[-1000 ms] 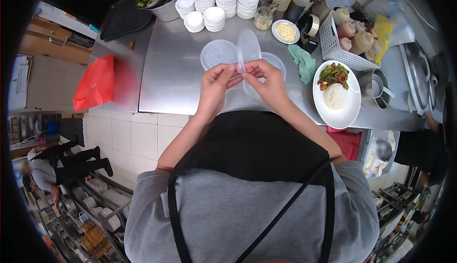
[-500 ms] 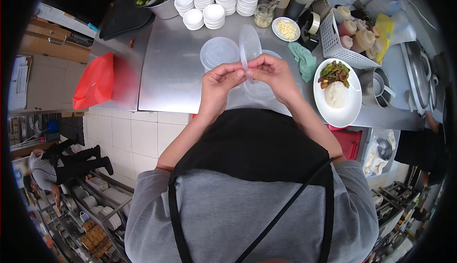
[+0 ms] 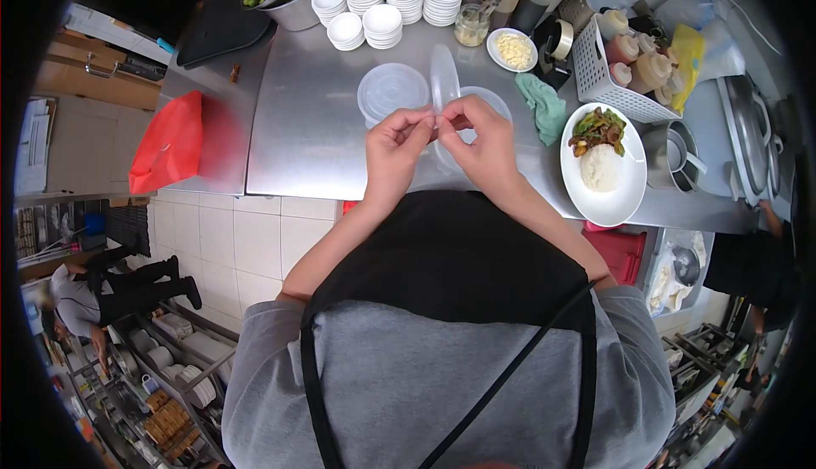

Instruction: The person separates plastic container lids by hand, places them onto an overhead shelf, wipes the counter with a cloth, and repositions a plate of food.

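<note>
Above the steel counter, a translucent round plastic lid (image 3: 442, 76) stands on edge, seen nearly side-on. My left hand (image 3: 398, 142) pinches its lower edge between thumb and fingertips. My right hand (image 3: 478, 136) meets it there, thumb and index finger closed on the same edge. Whether this is one lid or several pressed together, I cannot tell. Left of it, a clear round plastic tub (image 3: 393, 95) with a lid-like top rests on the counter. Another clear round piece (image 3: 491, 102) lies behind my right hand, which partly hides it.
Stacked white saucers (image 3: 382, 23) line the back, beside a glass jar (image 3: 471, 27) and a plate of chopped garlic (image 3: 512, 49). To the right are a green cloth (image 3: 541, 105), an oval plate with rice (image 3: 600, 172) and a bottle basket (image 3: 625, 87). A red bag (image 3: 170, 146) lies left.
The lid has turned slightly, now showing more edge-on. My right hand's fingers have bent more, opening a gap between thumb and index finger; both hands stay at the lid's lower edge.
</note>
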`<action>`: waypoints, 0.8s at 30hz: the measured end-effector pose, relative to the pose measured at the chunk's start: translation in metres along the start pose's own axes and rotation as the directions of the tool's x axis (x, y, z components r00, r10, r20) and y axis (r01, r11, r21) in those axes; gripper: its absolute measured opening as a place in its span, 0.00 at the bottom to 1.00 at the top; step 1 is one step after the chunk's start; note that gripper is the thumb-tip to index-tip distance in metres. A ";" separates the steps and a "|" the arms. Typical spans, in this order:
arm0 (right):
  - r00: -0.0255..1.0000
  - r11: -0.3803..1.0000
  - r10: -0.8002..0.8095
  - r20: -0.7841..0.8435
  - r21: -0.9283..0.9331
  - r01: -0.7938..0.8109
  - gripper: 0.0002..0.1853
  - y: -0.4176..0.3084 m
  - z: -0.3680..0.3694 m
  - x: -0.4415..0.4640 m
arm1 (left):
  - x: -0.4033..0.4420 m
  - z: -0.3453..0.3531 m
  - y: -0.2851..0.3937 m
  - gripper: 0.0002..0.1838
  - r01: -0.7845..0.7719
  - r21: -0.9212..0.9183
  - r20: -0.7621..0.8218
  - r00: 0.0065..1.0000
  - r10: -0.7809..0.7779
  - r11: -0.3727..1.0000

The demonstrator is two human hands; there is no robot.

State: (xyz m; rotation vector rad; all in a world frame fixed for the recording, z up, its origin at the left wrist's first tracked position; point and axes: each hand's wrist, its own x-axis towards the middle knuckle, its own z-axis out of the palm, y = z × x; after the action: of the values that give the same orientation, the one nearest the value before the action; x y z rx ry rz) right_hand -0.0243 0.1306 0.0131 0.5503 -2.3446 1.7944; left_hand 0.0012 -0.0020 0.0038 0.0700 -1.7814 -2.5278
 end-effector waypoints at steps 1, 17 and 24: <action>0.998 0.996 -0.066 -0.005 -0.064 0.065 0.04 0.002 0.001 -0.001 | 0.001 -0.001 -0.003 0.08 -0.044 0.043 -0.005 0.999 0.045 0.998; 0.952 0.997 0.025 -0.305 -0.062 -0.047 0.02 0.033 -0.095 0.008 | 0.043 -0.067 -0.006 0.04 0.173 -0.089 -0.089 0.979 -0.181 0.981; 0.936 0.708 -0.295 0.194 -0.613 0.350 0.08 0.053 -0.048 -0.034 | 0.063 -0.034 -0.083 0.08 0.424 0.134 0.058 0.899 -0.434 0.896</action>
State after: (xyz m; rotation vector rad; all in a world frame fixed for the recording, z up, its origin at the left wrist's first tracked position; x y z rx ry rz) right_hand -0.0182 0.1951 -0.0323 0.8550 -2.4964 0.7447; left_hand -0.0605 -0.0102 -0.0869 0.4114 -2.1575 -2.7370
